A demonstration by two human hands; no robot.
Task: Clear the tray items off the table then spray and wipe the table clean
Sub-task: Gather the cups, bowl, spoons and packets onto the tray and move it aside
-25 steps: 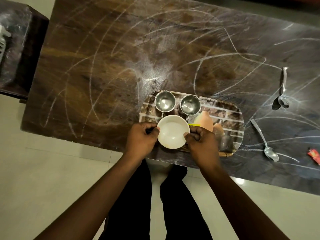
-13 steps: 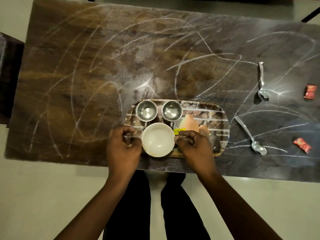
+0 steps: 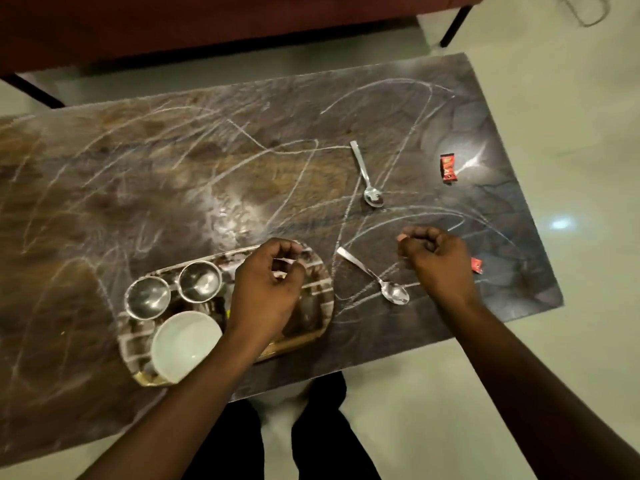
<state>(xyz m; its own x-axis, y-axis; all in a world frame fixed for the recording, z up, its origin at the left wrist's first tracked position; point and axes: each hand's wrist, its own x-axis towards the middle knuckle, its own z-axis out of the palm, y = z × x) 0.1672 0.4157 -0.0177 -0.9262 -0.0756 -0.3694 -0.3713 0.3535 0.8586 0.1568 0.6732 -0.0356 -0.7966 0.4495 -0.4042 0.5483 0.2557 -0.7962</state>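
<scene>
Both hands empty, fingers loosely curled: left hand over the tray, right hand beside the near spoon. We'd pinch its handle, lift flat, and set it onto the tray.

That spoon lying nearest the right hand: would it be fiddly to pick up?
Probably somewhat. The spoon lies flat on the glossy table, so it may slide before fingers get under it. It looks like polished metal: likely stiff, light and slippery.
</scene>
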